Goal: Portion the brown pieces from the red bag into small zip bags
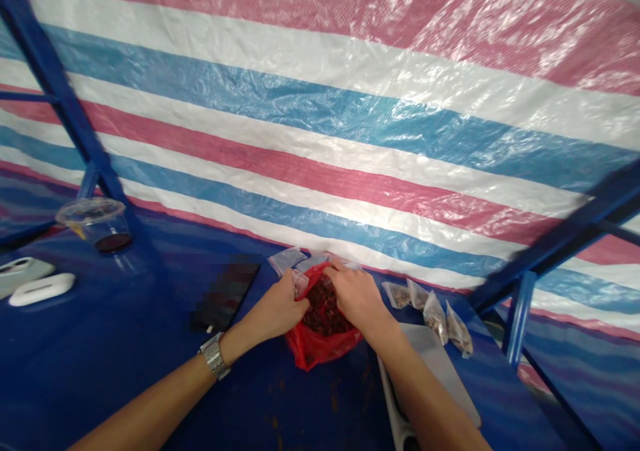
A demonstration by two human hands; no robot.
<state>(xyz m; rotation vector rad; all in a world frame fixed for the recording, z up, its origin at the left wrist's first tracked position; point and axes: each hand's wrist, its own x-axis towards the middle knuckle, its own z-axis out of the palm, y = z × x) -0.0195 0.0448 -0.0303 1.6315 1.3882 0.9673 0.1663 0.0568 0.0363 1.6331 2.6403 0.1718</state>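
A red plastic bag (325,352) stands with its mouth spread on the blue table, full of small dark brown pieces whose kind I cannot make out. My left hand (281,310) is closed on the left side of the bag's rim, thumb toward the opening. A bit of clear plastic shows by its fingertips. At the right side of the rim, my right hand (357,301) is closed with bent fingers on the red plastic; its fingertips are partly hidden. Just behind the bag lie small clear zip bags (286,260), close to both hands.
Several filled small clear bags (435,314) lie at the right. A flat scale (445,371) sits beneath my right forearm. Left are a dark phone (233,294), a clear plastic cup (103,224) with dark liquid, and a white case (43,290). A striped tarp (300,178) hangs behind.
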